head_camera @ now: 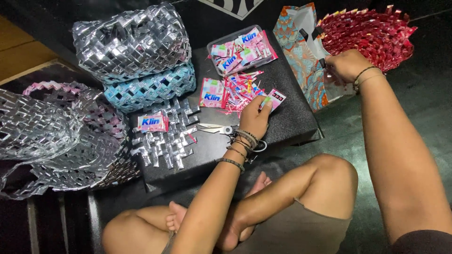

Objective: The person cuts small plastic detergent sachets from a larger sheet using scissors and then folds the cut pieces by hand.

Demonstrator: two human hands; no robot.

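Pink sachet (pixel 274 99) under left hand (pixel 255 117) fingertips.

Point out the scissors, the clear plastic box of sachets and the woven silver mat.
scissors (pixel 217 128): head view, on the blades.
clear plastic box (pixel 213 67): head view, on its left rim.
woven silver mat (pixel 165 143): head view, on its middle strips.

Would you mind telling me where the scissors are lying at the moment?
In the head view, the scissors lie on the black board, just under the left hand and right of the unfinished silver woven mat, below the loose pink wrappers.
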